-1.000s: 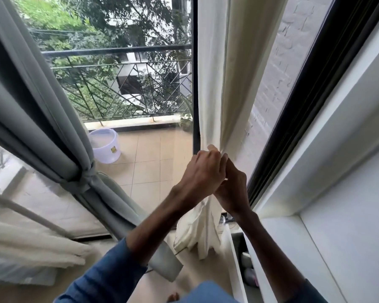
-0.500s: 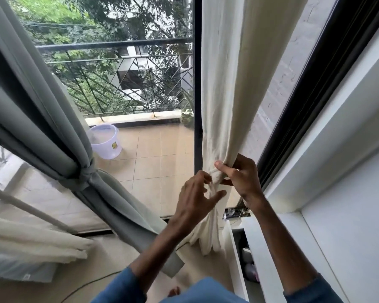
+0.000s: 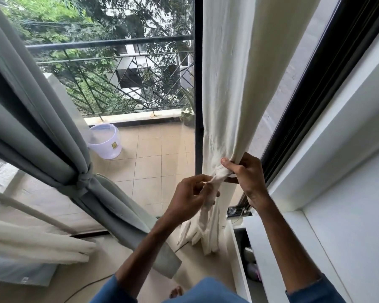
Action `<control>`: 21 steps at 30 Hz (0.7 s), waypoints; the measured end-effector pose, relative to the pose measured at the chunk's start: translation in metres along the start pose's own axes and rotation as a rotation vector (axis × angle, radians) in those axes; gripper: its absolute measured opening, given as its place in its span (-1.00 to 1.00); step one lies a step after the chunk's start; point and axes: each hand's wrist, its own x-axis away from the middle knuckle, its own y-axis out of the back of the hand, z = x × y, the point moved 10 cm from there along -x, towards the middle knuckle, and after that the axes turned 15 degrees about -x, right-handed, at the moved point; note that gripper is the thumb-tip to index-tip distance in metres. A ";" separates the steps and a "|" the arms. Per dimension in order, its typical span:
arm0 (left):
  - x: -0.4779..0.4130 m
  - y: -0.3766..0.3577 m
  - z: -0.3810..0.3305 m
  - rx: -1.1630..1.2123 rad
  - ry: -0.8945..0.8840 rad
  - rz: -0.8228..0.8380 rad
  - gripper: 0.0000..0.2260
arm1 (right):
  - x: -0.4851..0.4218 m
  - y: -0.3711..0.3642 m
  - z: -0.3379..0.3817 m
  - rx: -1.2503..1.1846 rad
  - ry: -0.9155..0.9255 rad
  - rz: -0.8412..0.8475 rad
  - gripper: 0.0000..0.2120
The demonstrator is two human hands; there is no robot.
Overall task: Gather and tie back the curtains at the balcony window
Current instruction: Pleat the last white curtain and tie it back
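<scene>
— What does each grip hold?

— The right hand (image 3: 247,178) is clenched around the gathered cream curtain (image 3: 225,84) beside the black window frame (image 3: 328,84); the left hand (image 3: 189,195) pinches a cream strip (image 3: 216,179) at the bunch.

— The other curtain?

— The grey curtain (image 3: 31,119) hangs to the left, already knotted with its tie (image 3: 84,179).

— Any containers?

— A pale bucket (image 3: 106,142) stands on the balcony tiles; I cannot tell its contents.

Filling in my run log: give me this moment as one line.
stage: tying cream curtain | left hand: pulling tie end | right hand: gripping gathered bunch | grey curtain: already tied
</scene>
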 end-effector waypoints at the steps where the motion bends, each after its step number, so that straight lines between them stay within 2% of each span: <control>1: -0.001 -0.002 0.003 0.060 0.024 0.031 -0.85 | 0.000 -0.001 0.000 -0.011 -0.005 0.003 -0.90; 5: -0.002 -0.009 0.006 0.039 0.020 0.104 -0.79 | 0.000 -0.006 0.001 -0.023 -0.013 0.021 -0.87; 8: -0.003 -0.019 0.002 0.020 -0.002 0.161 -0.66 | 0.000 -0.008 0.001 -0.043 -0.033 0.030 -0.88; 11: -0.009 -0.012 0.004 -0.022 0.025 0.062 -0.56 | 0.000 -0.008 0.003 -0.026 -0.036 0.046 -0.88; 16: -0.016 0.027 0.004 -0.129 0.019 -0.287 -0.81 | 0.000 -0.008 0.004 0.004 -0.031 0.069 -0.84; 18: -0.024 0.034 0.004 -0.132 0.025 -0.316 -0.83 | 0.001 -0.012 0.003 0.015 -0.030 0.090 -0.83; 21: -0.037 0.029 -0.003 -0.163 -0.002 -0.241 -0.80 | 0.002 -0.015 0.002 0.038 -0.008 0.106 -0.82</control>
